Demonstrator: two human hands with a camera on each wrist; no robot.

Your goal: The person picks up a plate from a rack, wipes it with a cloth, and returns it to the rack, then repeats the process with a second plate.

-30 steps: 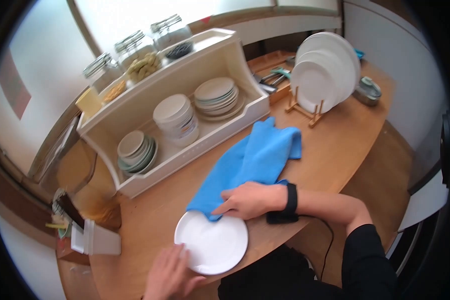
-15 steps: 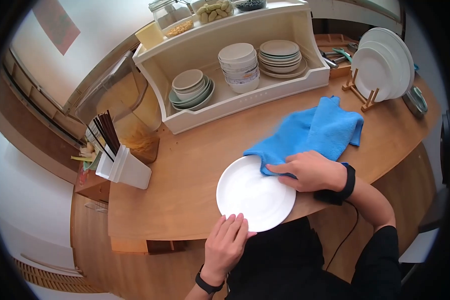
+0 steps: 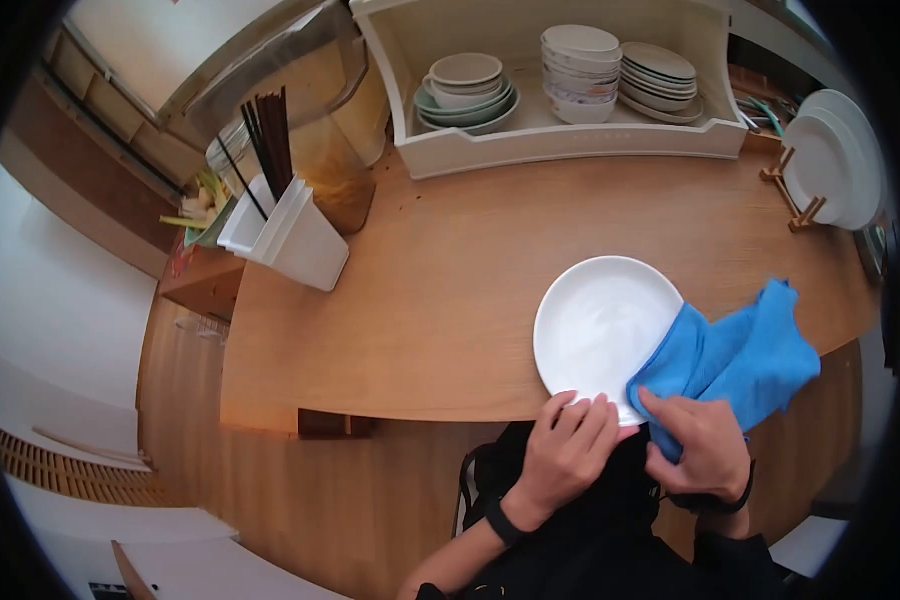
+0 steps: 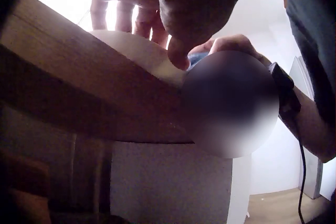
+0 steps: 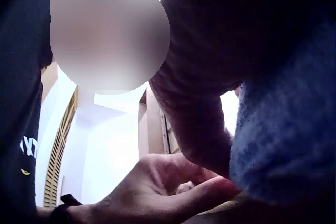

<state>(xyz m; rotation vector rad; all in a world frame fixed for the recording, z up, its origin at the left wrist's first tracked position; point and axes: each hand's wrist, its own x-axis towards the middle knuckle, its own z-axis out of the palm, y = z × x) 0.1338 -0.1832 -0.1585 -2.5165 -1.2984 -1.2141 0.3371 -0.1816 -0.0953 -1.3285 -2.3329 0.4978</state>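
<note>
A round white plate [image 3: 602, 318] lies at the table's near edge in the head view. My left hand [image 3: 568, 450] holds its near rim, fingertips on top; the left wrist view shows the thumb [image 4: 179, 56] below the fingers at the edge. My right hand [image 3: 705, 445] grips a blue cloth [image 3: 755, 365], whose fold covers the plate's lower right side. The thumb of that hand presses the cloth close to the rim, beside the left fingers. The cloth's loose end spreads to the right over the table edge. In the right wrist view the cloth [image 5: 286, 145] looms close and dark.
Behind the plate stands a cream shelf [image 3: 580, 143] with stacked bowls and small plates. White plates [image 3: 820, 165] lean in a wooden rack [image 3: 795, 190] at right. On the left are a white container [image 3: 305, 235] with chopsticks [image 3: 270, 135] and a clear bin [image 3: 335, 180].
The head view has swung left and down. My left hand has come onto the plate's near rim, and my right hand has moved with the cloth from the plate's far right side to its near right.
</note>
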